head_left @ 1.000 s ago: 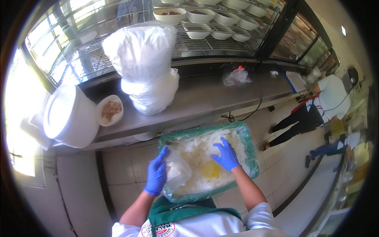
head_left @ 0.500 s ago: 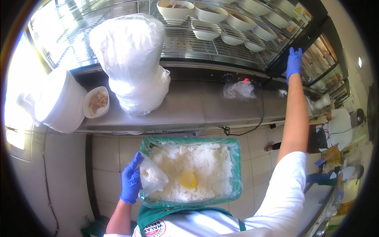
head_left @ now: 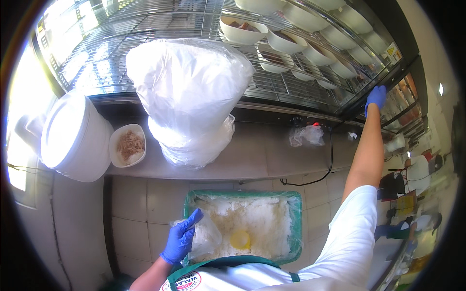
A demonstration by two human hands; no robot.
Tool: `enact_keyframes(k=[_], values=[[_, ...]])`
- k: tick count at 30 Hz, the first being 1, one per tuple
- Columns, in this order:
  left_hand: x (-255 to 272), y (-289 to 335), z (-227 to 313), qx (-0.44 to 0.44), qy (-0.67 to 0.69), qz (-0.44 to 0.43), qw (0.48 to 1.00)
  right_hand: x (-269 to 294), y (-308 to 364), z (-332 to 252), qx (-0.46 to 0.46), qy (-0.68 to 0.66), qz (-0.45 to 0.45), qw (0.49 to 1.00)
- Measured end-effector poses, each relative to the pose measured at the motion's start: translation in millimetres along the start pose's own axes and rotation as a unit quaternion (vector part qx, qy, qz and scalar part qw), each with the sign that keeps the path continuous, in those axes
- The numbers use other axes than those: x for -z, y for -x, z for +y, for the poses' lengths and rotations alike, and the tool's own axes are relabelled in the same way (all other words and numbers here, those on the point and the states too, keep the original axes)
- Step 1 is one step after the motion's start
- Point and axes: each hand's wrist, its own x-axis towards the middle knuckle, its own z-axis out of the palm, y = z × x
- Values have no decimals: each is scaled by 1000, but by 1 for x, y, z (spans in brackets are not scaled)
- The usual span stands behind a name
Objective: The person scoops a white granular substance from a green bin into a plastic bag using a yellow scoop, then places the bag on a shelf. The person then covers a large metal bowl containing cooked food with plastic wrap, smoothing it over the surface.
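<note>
Head view: left fingers grip bag; right fingers unclear; white bundle before rack.

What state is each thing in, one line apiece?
Left hand, closed on the plastic bag
Plastic bag, white contents inside
Right hand, at the cabinet's dark frame
Green tub, plastic-lined, holding white grains
Yellow cup, resting in the tub
Small bowl, uncovered, holding brownish bits
Tall white bundle, plastic-wrapped
Red light, lit
</note>
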Motion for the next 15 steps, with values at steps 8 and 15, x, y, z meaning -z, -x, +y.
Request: enact_keyframes(k=[8, 15], values=[[-7, -8, -6, 0, -7, -27, 1000, 5, 98, -102, 127, -5, 25, 992], [1, -2, 1, 8, -23, -35, 999, 23, 187, -228, 139, -295, -253, 911]])
